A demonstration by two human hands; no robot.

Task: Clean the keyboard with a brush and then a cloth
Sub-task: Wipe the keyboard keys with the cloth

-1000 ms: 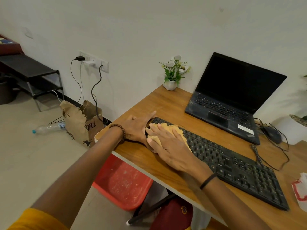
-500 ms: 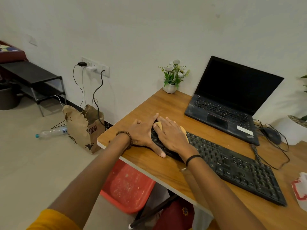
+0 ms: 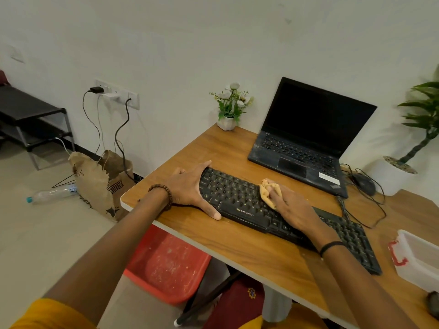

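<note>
On the tabletop point(image 3: 237, 248), where do we have the keyboard point(image 3: 240, 200)?

It lies slantwise across the wood, in front of the open laptop point(image 3: 308, 138), and both our hands are on it.

What is our left hand point(image 3: 190, 186) doing?

It rests against the keyboard's left end, fingers point(image 3: 202, 166) straight and close together at the far corner, thumb stretched apart from them along the front edge. It grips nothing.

And our right hand point(image 3: 294, 207)?

It sits over the middle keys, its fingers curled onto the yellow cloth point(image 3: 267, 189), which is bunched into a wad and touches the keys beneath our fingertips.

What else do we see around us?

A small pot of white flowers point(image 3: 226, 122) stands by the wall, a mouse point(image 3: 363, 184) lies right of the laptop, and a white plastic box point(image 3: 420, 257) with a red clasp sits near the keyboard's right end.
</note>
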